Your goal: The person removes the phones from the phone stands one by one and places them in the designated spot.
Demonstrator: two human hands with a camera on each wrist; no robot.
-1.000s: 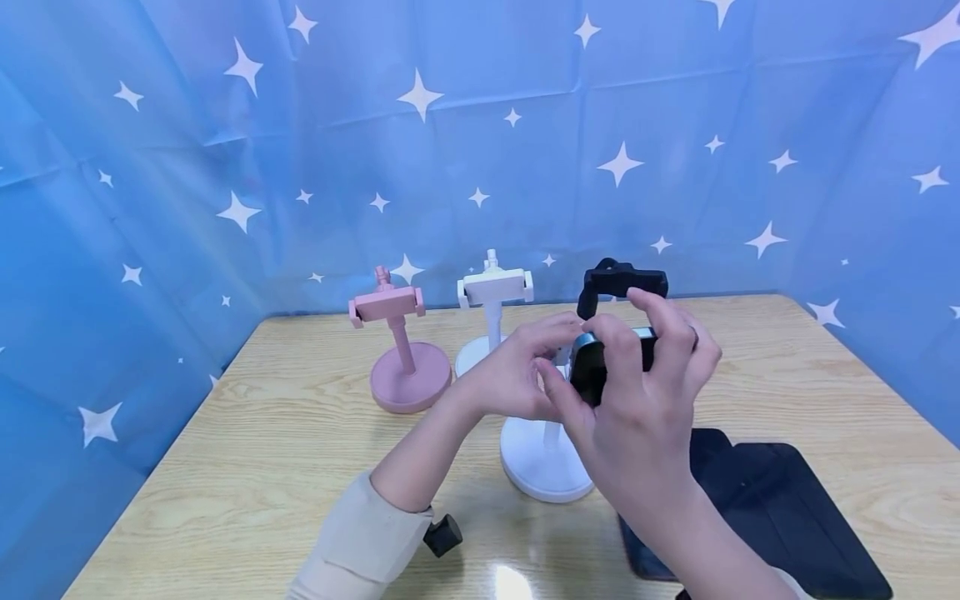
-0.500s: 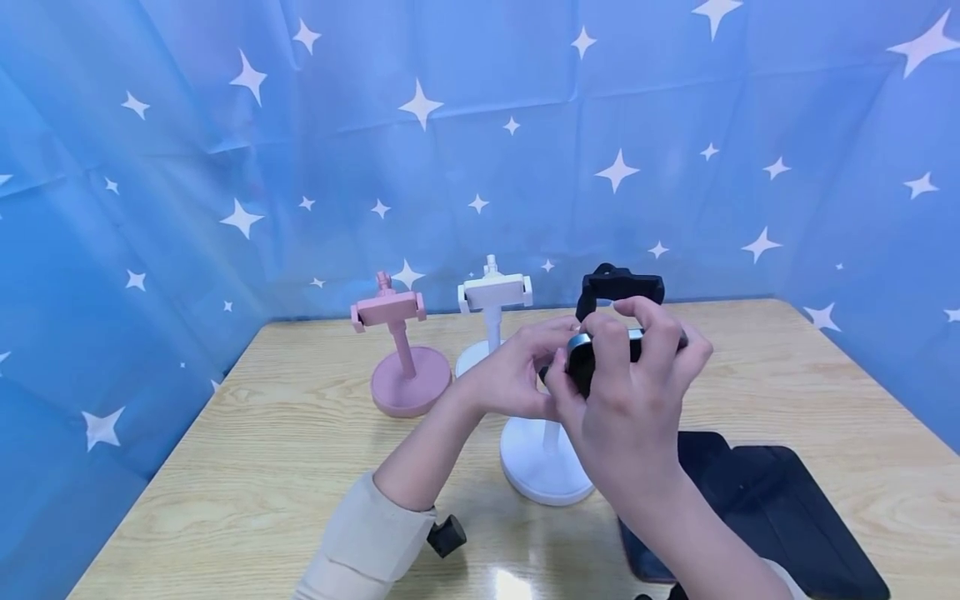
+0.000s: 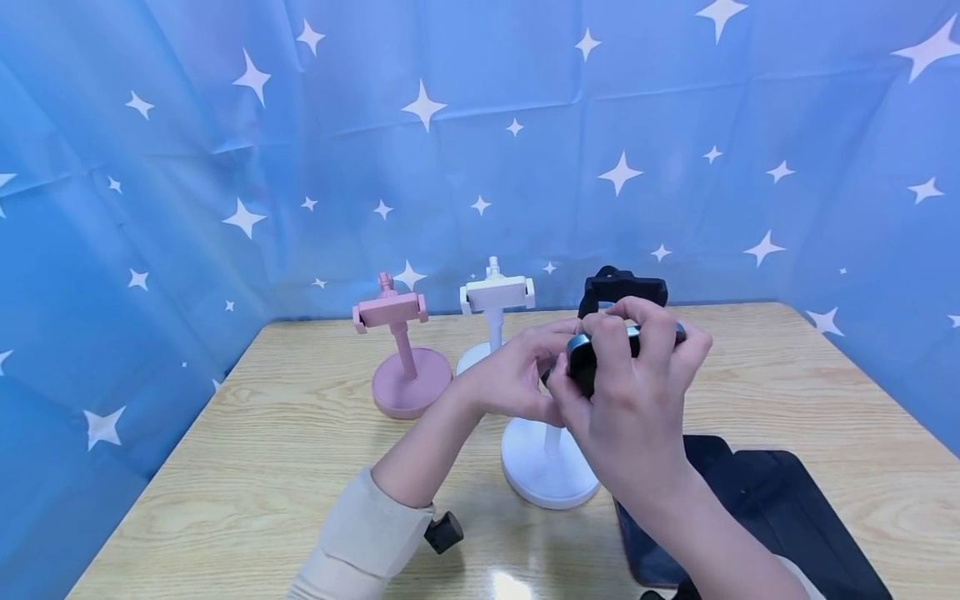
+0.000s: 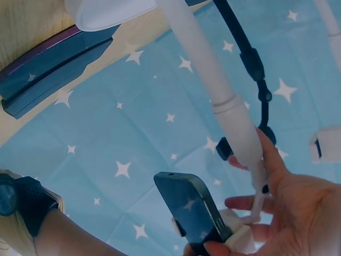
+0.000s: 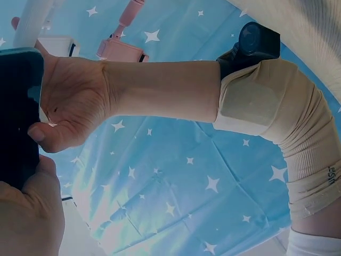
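Note:
In the head view a white phone stand (image 3: pixel 551 468) stands upright at the table's middle, its top hidden behind my hands. My right hand (image 3: pixel 636 392) grips a dark smartphone (image 3: pixel 582 367) at the stand's head, fingers over its upper edge and thumb at the near side. My left hand (image 3: pixel 513 375) is at the left side of the holder. From the left wrist view, this left hand (image 4: pixel 298 213) curls its fingers around the stand's thin neck (image 4: pixel 258 186) below the thick post. There the phone (image 4: pixel 186 205) sits between the holder's white clamp arms.
Behind stand a pink phone stand (image 3: pixel 411 383), a second white one (image 3: pixel 496 293) and a black one (image 3: pixel 626 289). Dark flat tablet-like things (image 3: pixel 780 508) overlap at the table's right. Blue star-printed cloth (image 3: pixel 480 150) hangs behind the wooden table (image 3: pixel 247 475).
My right hand has shifted slightly left and its fingers have drawn closer over the phone. More of the phone's right end now shows. The left hand stays nearly in place.

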